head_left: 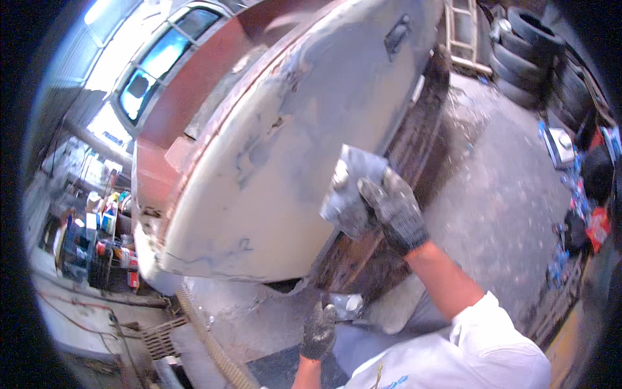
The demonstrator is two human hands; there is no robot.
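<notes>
My right hand (392, 207), in a dark grey work glove, grips a flat, roughly square grey plate or sheet (346, 175) with smeared patches. It is held up in front of the boat hull (240, 214), whose pale surface has grey smears and dark marks. Low at the bottom centre, my left hand (316, 334), also gloved, is closed on a small grey flat tool (343, 305) with pale material on it; its exact kind is unclear. A dark, weathered wooden band (411, 142) runs below the hull.
Stacked tyres (525, 58) and a pale ladder (463, 32) stand behind at right. Plastic bottles and bags (580, 220) lie along the right side. Cluttered shelves (107, 227), a hose (78, 305) and a thick rope (214, 347) are at left. Grey concrete floor (486, 181) borders the hull.
</notes>
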